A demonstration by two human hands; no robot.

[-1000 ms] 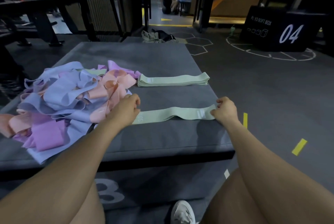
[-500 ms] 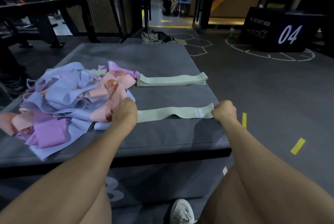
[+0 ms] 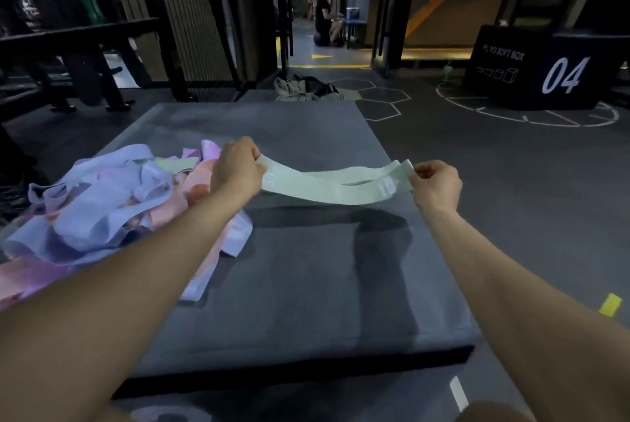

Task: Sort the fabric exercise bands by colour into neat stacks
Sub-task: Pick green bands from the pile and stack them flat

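Observation:
A pale green fabric band (image 3: 327, 191) hangs stretched and sagging between my two hands, lifted above the grey soft box (image 3: 306, 285). My left hand (image 3: 237, 171) grips its left end and my right hand (image 3: 436, 183) pinches its right end. A tangled pile of lilac, peach and pink bands (image 3: 102, 196) lies on the left side of the box, partly under my left forearm. The green stack that lay further back is mostly hidden behind the held band.
A black soft box marked 04 (image 3: 538, 73) stands on the floor at the far right. A heap of clothing (image 3: 303, 89) lies just beyond the grey box. A person (image 3: 324, 19) crouches in the far doorway. Black racks stand at the left.
The green band lay flat near the front of the box with a hand at each end. Both hands have lifted it and carried it away from me, over the spot of the green stack.

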